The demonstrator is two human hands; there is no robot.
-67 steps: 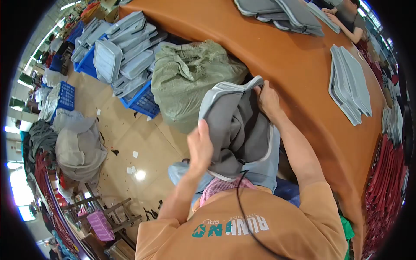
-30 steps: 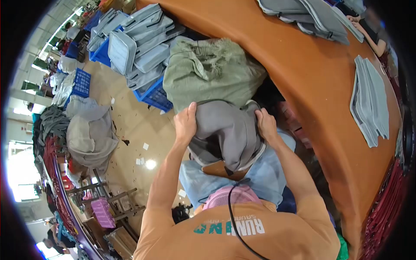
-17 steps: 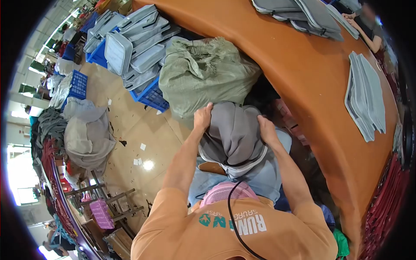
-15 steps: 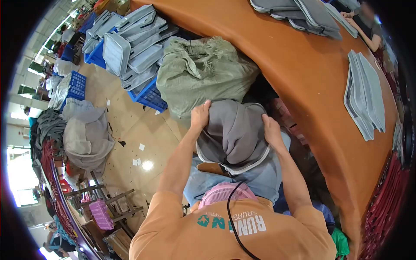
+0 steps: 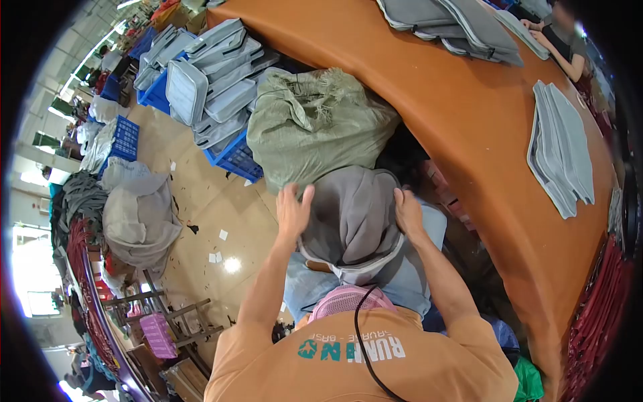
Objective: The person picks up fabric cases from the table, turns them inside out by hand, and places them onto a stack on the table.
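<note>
A grey fabric case (image 5: 358, 218) with white edging lies on my lap, its soft cloth bunched into a rounded, folded shape. At its left side my left hand (image 5: 293, 213) is open, thumb and fingers apart, just off the cloth. My right hand (image 5: 409, 213) is closed at the right edge of the case, the fingertips against the rim; the far side of its grip is hidden. Directly beyond the case sits a large pale green woven sack (image 5: 321, 127). A pink mesh item (image 5: 351, 301) shows at my waist.
An orange-covered table (image 5: 469, 127) curves along the right, bearing stacked grey cases (image 5: 561, 147) and more at the far end (image 5: 462, 27). Blue crates (image 5: 234, 157) heaped with grey cases stand front left. Left are a cloth bundle (image 5: 140, 218) and a wooden rack (image 5: 177, 311). A co-worker (image 5: 566, 47) sits far right.
My left hand has let go of the case's edge and its fingers have spread. The case has settled slightly lower and nearer to me, with my right hand still at its edge.
</note>
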